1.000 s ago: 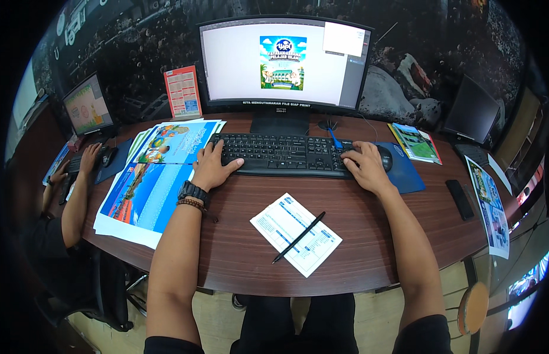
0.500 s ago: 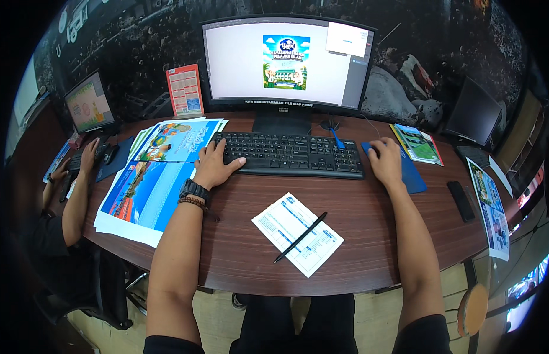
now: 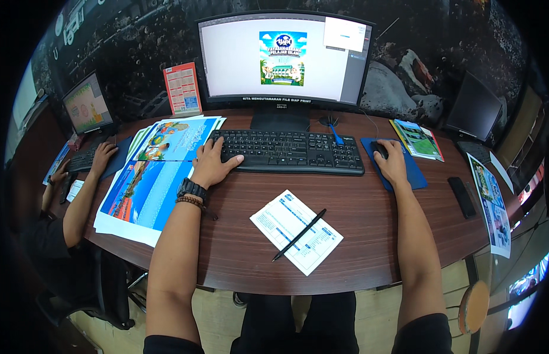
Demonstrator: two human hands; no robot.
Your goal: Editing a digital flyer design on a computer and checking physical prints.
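My left hand [image 3: 211,166] rests at the left end of a black keyboard [image 3: 292,151], fingers spread over the keys and thumb stretched out along its near edge. A dark watch [image 3: 192,189] and a beaded bracelet circle that wrist. To the right of the keyboard, my right hand [image 3: 394,164] is curled around a black computer mouse [image 3: 380,150] on a blue mouse pad [image 3: 411,177]; the palm hides part of the mouse. Behind the keyboard, a curved monitor [image 3: 233,65] displays a blue and green poster design on a pale background.
A black pen [image 3: 299,235] lies across a printed form [image 3: 274,219]. Colourful print sheets [image 3: 147,192] are stacked at left, below a red desk calendar [image 3: 182,88]. A phone [image 3: 461,197] and brochures [image 3: 417,141] lie at right. At far left, another person's hand [image 3: 105,157] reaches beside a second monitor.
My right hand has shifted slightly right, and more of the mouse shows. My left hand stays on the keyboard. The other person's hand has moved right, off their keyboard and over their mouse.
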